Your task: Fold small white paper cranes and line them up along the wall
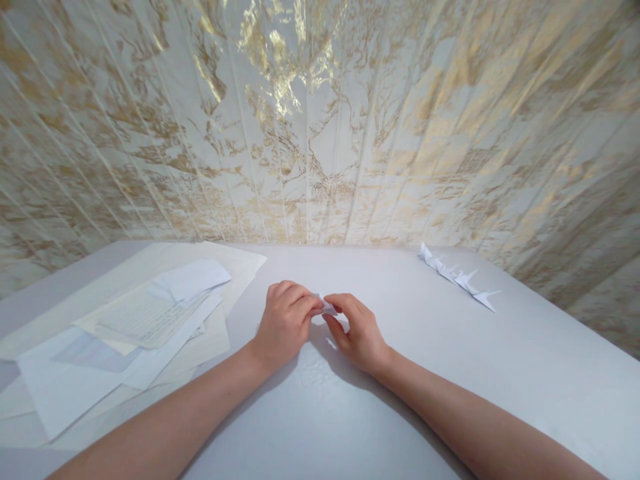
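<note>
A small folded white paper (327, 307) is held just above the middle of the white table. My left hand (289, 322) pinches its left end, with the fingers curled together. From the right, my right hand (357, 330) has its thumb and index finger at the paper's right side. The fingers cover much of the paper, so its full shape is hidden.
Overlapping loose sheets (145, 320), some with printed text, cover the left of the white table (310, 427). Several pointed folded paper figures (457, 279) stand in a row at the back right. A gold-patterned wall (320, 133) rises behind the table.
</note>
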### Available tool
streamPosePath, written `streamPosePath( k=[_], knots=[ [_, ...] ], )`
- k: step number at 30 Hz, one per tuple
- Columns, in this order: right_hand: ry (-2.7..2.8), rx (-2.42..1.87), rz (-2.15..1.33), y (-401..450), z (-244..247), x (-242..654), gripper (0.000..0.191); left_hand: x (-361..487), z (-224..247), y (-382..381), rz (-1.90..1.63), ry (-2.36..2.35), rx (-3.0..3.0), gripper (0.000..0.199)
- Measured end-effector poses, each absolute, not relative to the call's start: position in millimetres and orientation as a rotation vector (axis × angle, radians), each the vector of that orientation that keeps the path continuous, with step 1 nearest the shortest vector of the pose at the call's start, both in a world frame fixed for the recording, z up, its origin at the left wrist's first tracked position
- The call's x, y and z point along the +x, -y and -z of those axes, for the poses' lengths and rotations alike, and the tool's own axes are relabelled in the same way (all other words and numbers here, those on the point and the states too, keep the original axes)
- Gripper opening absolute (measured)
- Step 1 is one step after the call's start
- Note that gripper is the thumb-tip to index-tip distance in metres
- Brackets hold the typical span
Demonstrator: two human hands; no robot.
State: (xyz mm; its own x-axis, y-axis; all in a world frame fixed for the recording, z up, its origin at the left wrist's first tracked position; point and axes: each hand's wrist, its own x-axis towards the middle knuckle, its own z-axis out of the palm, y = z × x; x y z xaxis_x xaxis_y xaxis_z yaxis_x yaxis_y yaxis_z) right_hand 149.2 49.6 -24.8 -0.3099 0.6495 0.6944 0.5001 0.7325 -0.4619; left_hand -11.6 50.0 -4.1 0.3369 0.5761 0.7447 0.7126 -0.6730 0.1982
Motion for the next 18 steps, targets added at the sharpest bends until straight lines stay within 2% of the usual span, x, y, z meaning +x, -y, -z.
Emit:
streamPosePath(
  k=[7, 14, 18],
  knots=[
    [1.942, -0.91, -0.146, -53, 30, 150, 0.009, -9, 3, -48, 1.213, 1.266, -2.522, 0.012],
    [1.853, -0.964, -0.202, -57, 30, 154, 0.008, -2, 4, -51, 1.606, 1.782, -2.658, 0.009],
    [1.898, -0.929, -0.242, -58, 29, 155, 0.015, -2, 5, -52, 1.783, 1.993, -2.598, 0.007]
  ],
)
